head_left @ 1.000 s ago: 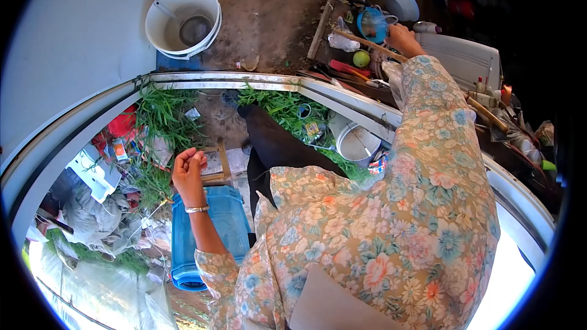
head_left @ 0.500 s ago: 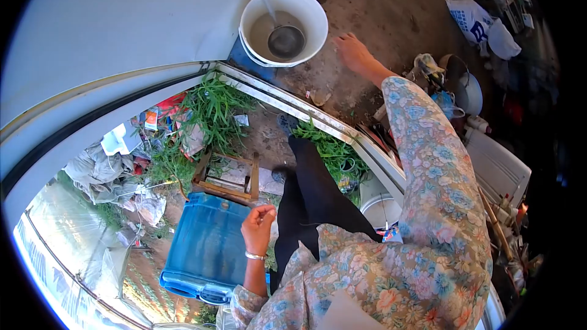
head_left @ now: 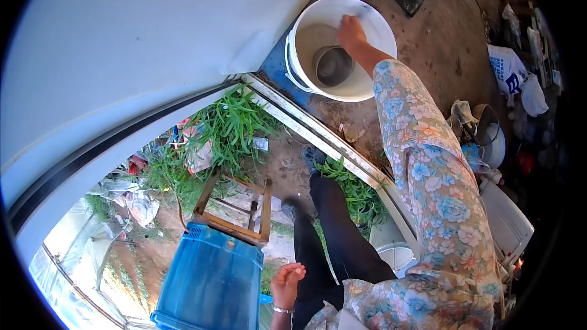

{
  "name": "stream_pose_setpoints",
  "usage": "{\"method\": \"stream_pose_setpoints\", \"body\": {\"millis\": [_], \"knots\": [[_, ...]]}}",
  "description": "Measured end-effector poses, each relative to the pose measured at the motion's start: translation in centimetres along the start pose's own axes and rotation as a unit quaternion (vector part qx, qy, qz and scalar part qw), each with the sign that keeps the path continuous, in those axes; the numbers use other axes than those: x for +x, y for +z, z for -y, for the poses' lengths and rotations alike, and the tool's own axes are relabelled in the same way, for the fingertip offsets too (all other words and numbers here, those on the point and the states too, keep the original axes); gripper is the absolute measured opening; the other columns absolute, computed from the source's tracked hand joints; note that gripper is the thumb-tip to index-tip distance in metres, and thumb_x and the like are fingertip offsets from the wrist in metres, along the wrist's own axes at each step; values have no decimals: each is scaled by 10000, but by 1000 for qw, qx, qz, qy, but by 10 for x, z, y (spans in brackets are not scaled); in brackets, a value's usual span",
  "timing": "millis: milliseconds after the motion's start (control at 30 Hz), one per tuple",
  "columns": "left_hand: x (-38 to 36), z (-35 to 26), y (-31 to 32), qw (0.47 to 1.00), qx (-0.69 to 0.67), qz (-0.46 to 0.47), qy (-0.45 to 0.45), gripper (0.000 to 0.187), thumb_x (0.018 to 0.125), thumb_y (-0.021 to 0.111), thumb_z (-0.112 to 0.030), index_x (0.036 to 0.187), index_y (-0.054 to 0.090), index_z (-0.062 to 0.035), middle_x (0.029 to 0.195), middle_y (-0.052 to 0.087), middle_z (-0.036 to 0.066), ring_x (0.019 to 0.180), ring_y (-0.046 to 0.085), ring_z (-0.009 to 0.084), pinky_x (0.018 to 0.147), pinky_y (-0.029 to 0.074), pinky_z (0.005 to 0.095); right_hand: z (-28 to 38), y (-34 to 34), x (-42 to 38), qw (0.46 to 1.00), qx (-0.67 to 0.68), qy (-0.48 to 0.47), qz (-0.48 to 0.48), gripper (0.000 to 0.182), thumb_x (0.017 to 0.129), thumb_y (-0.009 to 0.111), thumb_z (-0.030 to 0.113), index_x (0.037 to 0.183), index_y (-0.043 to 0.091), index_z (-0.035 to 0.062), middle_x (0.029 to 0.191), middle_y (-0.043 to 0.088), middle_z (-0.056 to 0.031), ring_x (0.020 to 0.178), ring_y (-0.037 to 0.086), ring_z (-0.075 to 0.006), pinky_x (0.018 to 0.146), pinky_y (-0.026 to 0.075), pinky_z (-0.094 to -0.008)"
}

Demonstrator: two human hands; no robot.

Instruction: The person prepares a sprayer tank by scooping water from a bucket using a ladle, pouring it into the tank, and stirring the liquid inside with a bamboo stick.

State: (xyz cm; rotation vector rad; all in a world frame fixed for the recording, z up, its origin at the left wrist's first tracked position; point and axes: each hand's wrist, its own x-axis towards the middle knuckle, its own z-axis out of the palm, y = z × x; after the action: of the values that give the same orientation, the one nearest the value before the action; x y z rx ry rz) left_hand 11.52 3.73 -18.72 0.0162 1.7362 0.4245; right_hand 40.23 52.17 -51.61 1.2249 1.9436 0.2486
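The right hand (head_left: 353,35), earlier beside the round white plastic bucket (head_left: 367,18), now reaches inside it.

White bucket (head_left: 301,43): mouth open above, wall rings the ladle (head_left: 334,65). White door panel (head_left: 153,43) bars the left side; dirt floor (head_left: 443,46) leaves passage to the right. Door sill (head_left: 318,129) lies between bucket and wooden frame (head_left: 266,208); blue container (head_left: 214,275) obstructs nearer ground
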Motion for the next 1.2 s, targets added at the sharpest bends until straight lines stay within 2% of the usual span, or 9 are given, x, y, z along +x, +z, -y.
{"method": "stream_pose_setpoints", "body": {"millis": [33, 100, 167, 367, 567, 700, 900, 1000, 1200], "knots": [[3, -1, 1, 1000, -4, 2, 1, 148, 854, 569, -29, 980, 592, 45, 881, 650, 121, 773, 635, 162, 712, 529, 274, 5, 26, 0, 996, -53, 60, 27, 229, 781, 585, 185, 984, 689, 161, 1189, 576, -24, 1095, 440, -234, 736, 361, -310], [5, -7, 4, 1000, -13, 5, 1, 146, 856, 568, -35, 977, 593, 44, 878, 651, 120, 772, 635, 161, 712, 528, 273, -18, 17, -41, 986, 35, -5, 160, 223, 799, 567, 163, 979, 695, 141, 1136, 606, -40, 1080, 446, -247, 772, 365, -320], [6, -9, 2, 1000, -22, 14, -5, 162, 858, 578, -40, 995, 583, 45, 910, 643, 119, 808, 637, 165, 732, 527, 265, -27, 37, -72, 981, 138, -60, 120, 224, 813, 556, 143, 986, 696, 122, 1081, 634, -58, 1054, 522, -263, 805, 407, -363], [7, -16, -4, 999, -36, 22, 9, 167, 858, 579, -36, 1002, 579, 48, 918, 642, 121, 810, 640, 169, 731, 523, 258, -10, 26, -82, 930, 287, 102, 204, 240, 809, 567, 124, 1016, 677, 73, 1066, 645, -105, 1000, 617, -294, 718, 539, -433], [11, -12, -8, 999, -27, 9, 17, 137, 855, 579, -27, 973, 593, 42, 909, 644, 118, 803, 638, 164, 724, 526, 262, 44, 1, -59, 884, 385, 147, 222, 266, 826, 571, 167, 1072, 660, 122, 1156, 608, -81, 1034, 599, -287, 638, 530, -511], [8, -9, -4, 999, -36, 7, 8, 132, 854, 583, -26, 969, 594, 40, 904, 643, 113, 800, 636, 159, 726, 525, 263, 76, 25, -57, 846, 518, 91, 95, 201, 797, 550, 105, 916, 662, -11, 977, 655, -175, 874, 654, -301, 618, 529, -447], [-9, -10, -8, 999, -33, 7, 21, 146, 859, 581, -33, 986, 586, 39, 915, 641, 111, 813, 629, 152, 741, 519, 257, 0, 26, -99, 630, 746, 53, 211, 203, 785, 573, 75, 899, 590, -91, 531, 550, -126, 417, 538, -218, 404, 428, -364], [-23, -16, -10, 999, -24, 18, 45, 154, 863, 581, -44, 992, 584, 40, 924, 641, 110, 818, 628, 151, 749, 517, 258, -43, 27, -125, 623, 744, -2, 241, 184, 786, 598, 144, 868, 602, -20, 579, 559, -96, 431, 535, -177, 389, 410, -320], [-64, -26, -13, 991, -24, 55, 122, 163, 860, 573, -37, 1009, 588, 30, 927, 644, 105, 831, 633, 152, 748, 522, 255, -99, -48, -243, 542, 820, 24, 185, 179, 839, 577, 116, 959, 604, -15, 606, 531, -26, 445, 490, -92, 386, 382, -237]]}}
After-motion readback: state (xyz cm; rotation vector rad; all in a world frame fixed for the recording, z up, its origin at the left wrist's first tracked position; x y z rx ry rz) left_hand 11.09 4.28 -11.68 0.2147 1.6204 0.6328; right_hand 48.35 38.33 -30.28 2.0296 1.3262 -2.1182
